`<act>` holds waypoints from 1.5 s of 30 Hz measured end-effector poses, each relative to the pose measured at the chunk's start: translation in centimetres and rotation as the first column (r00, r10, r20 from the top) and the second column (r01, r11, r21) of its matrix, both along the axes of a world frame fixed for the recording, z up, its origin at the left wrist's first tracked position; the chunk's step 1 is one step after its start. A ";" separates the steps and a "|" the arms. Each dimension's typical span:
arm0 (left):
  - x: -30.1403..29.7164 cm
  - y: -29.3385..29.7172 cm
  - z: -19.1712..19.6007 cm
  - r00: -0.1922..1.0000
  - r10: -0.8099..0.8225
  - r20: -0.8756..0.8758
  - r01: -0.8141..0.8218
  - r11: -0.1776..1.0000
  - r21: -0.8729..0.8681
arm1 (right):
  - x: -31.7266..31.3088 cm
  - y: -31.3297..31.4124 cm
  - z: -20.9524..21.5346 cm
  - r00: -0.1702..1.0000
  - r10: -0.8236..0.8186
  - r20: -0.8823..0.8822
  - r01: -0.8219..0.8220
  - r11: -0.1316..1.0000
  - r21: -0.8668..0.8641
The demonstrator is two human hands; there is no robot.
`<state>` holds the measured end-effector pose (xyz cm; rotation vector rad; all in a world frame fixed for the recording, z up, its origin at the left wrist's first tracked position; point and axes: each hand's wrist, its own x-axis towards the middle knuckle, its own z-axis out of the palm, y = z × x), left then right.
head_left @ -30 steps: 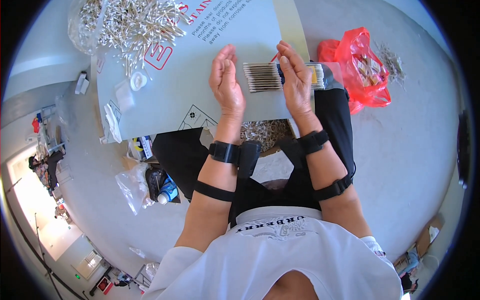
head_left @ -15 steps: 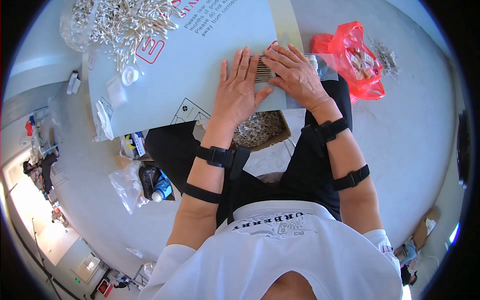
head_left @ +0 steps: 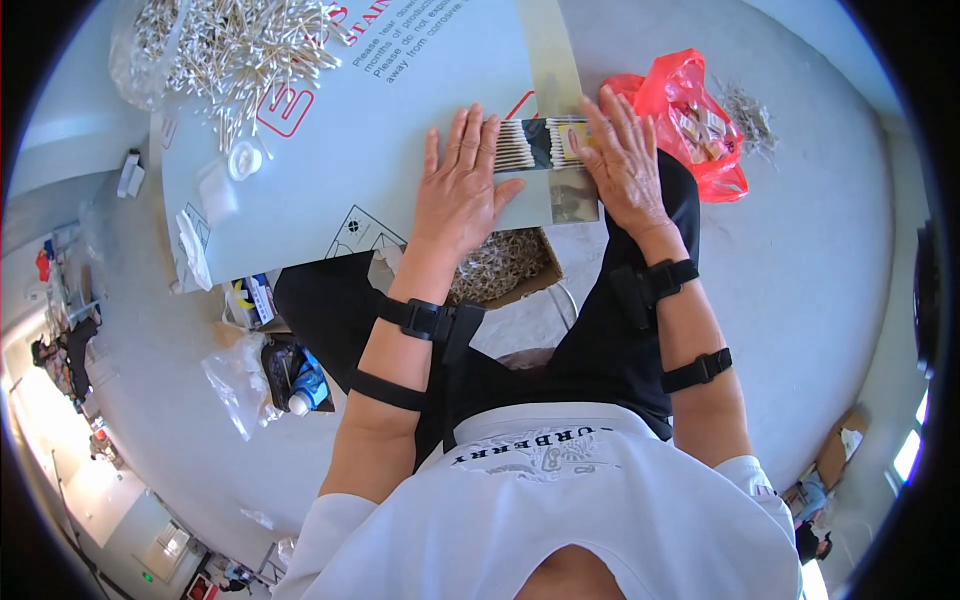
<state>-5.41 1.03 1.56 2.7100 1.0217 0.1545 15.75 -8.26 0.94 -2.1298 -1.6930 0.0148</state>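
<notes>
Your left hand (head_left: 462, 190) flat, fingers spread, pressing left end of cotton swab row (head_left: 530, 145) on grey board (head_left: 330, 170); your right hand (head_left: 628, 165) flat on right end; red bag (head_left: 690, 110) beside row

- Type of place: a small hand-assembly or packing workshop, not a home or an office.
- Floor: bare grey concrete floor (head_left: 800, 300) fills the right of the frame; the person works seated on it.
- Work surface: a flat grey board (head_left: 330, 170) laid low, upper centre.
- Bulk stock: a loose heap of cotton swabs (head_left: 240, 50) at upper left; an open cardboard box (head_left: 505, 265) of more swabs at centre.
- Packing materials: a red plastic bag (head_left: 690, 110) at upper right; clear plastic bags (head_left: 240, 380) at left.
</notes>
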 end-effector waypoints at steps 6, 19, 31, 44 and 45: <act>1.4 -0.7 -0.1 0.999 0.009 0.048 -0.010 1.000 0.012 | -0.3 -0.5 -1.2 0.999 0.024 -0.046 -0.029 0.993 -0.112; 4.3 -1.5 -0.6 0.949 -0.002 0.316 0.021 0.998 -0.056 | 0.5 -0.2 -1.1 0.954 -0.113 -0.278 0.146 0.984 0.102; 7.9 -1.5 -0.8 0.574 0.377 0.727 -0.061 0.905 -0.421 | 0.8 2.3 -4.6 0.419 -0.189 -0.888 0.462 0.886 0.029; 11.0 -3.4 -0.2 0.337 0.642 0.689 0.138 0.690 -0.710 | 0.6 2.3 -4.2 0.433 -0.217 -0.875 0.508 0.861 0.037; 10.9 -3.2 -0.1 0.295 0.622 0.726 0.124 0.728 -0.674 | 0.6 2.2 -4.1 0.404 -0.211 -0.890 0.514 0.858 0.030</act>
